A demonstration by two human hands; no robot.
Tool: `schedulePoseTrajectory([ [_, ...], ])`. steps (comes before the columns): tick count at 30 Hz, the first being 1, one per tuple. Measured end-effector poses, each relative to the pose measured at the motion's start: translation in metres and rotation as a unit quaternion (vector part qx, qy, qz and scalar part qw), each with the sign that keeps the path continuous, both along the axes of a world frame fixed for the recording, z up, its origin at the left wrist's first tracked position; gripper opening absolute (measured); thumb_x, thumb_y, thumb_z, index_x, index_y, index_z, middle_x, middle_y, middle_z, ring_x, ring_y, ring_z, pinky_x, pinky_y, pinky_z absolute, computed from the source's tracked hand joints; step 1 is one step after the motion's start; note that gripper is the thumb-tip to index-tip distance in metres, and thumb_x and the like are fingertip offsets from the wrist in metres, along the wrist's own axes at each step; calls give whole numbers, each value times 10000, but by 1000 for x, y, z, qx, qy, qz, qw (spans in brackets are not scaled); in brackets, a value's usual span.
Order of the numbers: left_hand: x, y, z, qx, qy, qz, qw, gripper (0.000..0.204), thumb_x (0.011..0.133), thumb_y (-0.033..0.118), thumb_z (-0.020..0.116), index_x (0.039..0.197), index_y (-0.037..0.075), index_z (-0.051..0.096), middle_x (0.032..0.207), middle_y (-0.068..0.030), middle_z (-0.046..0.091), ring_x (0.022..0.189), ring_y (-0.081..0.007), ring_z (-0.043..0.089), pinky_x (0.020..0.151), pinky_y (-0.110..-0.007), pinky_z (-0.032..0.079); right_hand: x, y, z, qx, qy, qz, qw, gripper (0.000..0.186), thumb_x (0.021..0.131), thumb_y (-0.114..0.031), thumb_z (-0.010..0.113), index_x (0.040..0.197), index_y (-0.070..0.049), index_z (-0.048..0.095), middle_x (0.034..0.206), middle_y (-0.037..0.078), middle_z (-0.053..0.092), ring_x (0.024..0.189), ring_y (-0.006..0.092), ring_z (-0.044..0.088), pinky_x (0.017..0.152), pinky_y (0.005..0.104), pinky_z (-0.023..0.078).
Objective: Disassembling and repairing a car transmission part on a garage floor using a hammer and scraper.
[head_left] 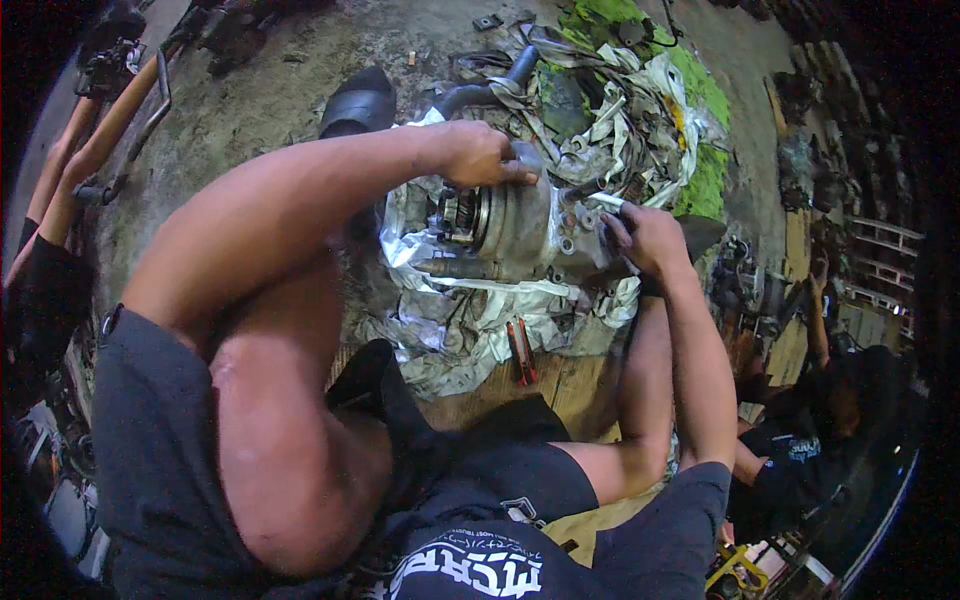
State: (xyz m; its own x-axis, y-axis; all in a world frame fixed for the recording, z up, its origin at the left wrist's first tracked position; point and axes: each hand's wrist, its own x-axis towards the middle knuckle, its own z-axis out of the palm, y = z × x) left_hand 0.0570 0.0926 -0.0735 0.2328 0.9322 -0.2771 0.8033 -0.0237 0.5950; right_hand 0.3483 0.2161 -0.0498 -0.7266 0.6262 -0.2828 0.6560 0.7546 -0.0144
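Note:
A grey cast-metal machine housing (pixel 518 222) lies on a crumpled plastic sheet in front of me, with a toothed gear (pixel 460 215) showing at its left end. My left hand (pixel 482 157) is closed over the far upper edge of the housing. At its right end is my right hand (pixel 648 240), fingers bent and pointing left. A thin white stick-like thing (pixel 606 201) is right by those fingertips; whether they pinch it is unclear. Red-and-black pliers or a cutter (pixel 521 352) lie nearer me, below the housing.
Dirty rags and strips (pixel 625 130) are heaped beyond the housing, over green material (pixel 705 90). A dark pipe (pixel 490 92) reaches away from it. At the right, another person (pixel 800 440) sits low near scattered parts; another person's bare limbs (pixel 70 170) show at far left.

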Motion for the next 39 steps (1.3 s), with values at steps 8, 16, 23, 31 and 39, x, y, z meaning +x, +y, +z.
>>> schedulePoseTrajectory([
  [8, 4, 3, 1, -20, 20, 2, 1000, 732, 899, 635, 393, 969, -51, 637, 895, -299, 625, 901, -436, 607, 822, -498, 456, 2, -16, -24, 132, 29, -82, 987, 367, 871, -390, 495, 776, -88, 678, 718, 206, 637, 675, 421, 624, 637, 512, 506],
  [16, 3, 2, 7, -12, 28, -7, 1000, 777, 888, 664, 376, 956, -64, 640, 904, -304, 625, 916, -439, 607, 840, -489, 456, 5, -22, -24, 72, 60, -152, 984, 411, 890, -447, 507, 903, -68, 664, 762, 252, 635, 740, 445, 620, 670, 526, 496],
  [23, 5, 2, 1, -14, 28, 10, 999, 735, 897, 638, 395, 968, -50, 642, 910, -305, 621, 919, -439, 602, 836, -493, 451, 18, -18, -39, 39, 149, -110, 982, 370, 881, -420, 572, 849, -51, 568, 741, 253, 621, 734, 458, 598, 633, 529, 472],
  [31, 6, 1, 6, -23, 24, 6, 999, 807, 860, 714, 354, 1017, -16, 660, 988, -283, 635, 970, -427, 604, 886, -481, 460, 17, -30, -36, 52, 199, -109, 973, 330, 880, -353, 602, 957, -35, 550, 734, 231, 607, 722, 445, 594, 636, 492, 471],
  [39, 4, -4, 10, -27, 106, 27, 994, 690, 888, 657, 382, 1018, 43, 668, 924, -275, 638, 920, -425, 613, 822, -514, 466, 36, -127, -35, 125, 338, -149, 921, 459, 781, -154, 693, 1161, 21, 502, 1039, 232, 569, 969, 423, 551, 862, 457, 452],
])
